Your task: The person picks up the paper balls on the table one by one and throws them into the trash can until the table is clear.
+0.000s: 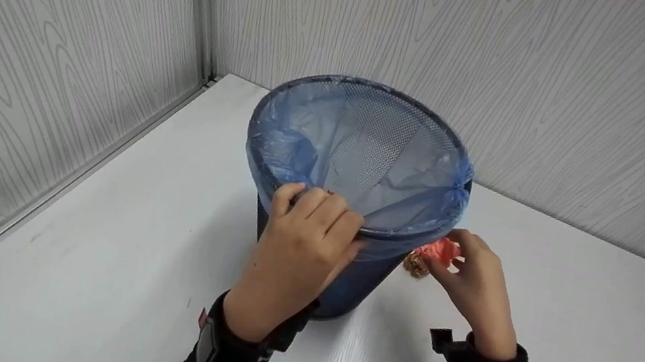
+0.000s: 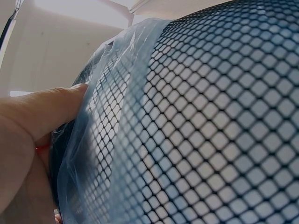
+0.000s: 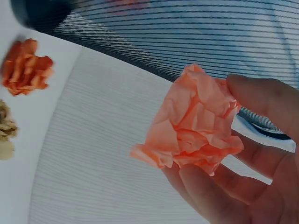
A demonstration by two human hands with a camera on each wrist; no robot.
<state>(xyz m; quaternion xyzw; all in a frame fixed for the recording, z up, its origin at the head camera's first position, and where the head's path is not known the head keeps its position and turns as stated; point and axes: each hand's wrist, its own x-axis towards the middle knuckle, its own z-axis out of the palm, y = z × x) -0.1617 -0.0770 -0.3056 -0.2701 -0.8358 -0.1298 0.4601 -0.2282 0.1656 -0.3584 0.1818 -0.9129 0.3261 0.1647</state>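
A dark mesh wastebasket (image 1: 354, 286) stands in the middle of the head view, lined with a thin blue plastic bag (image 1: 294, 113) that is folded out over its rim. My left hand (image 1: 303, 251) grips the near rim, fingers hooked over the edge and thumb outside against the bag. Beside the basket's right wall, my right hand (image 1: 477, 281) pinches a crumpled ball of orange-pink paper (image 3: 191, 128) between thumb and fingers. In the left wrist view the mesh wall (image 2: 210, 112) fills most of the picture.
Another crumpled orange paper ball (image 3: 27, 69) and a crumpled tan piece (image 3: 6, 123) lie near the basket in the right wrist view. The white table (image 1: 116, 224) meets grey wood-grain panels (image 1: 452, 45) at the back and left.
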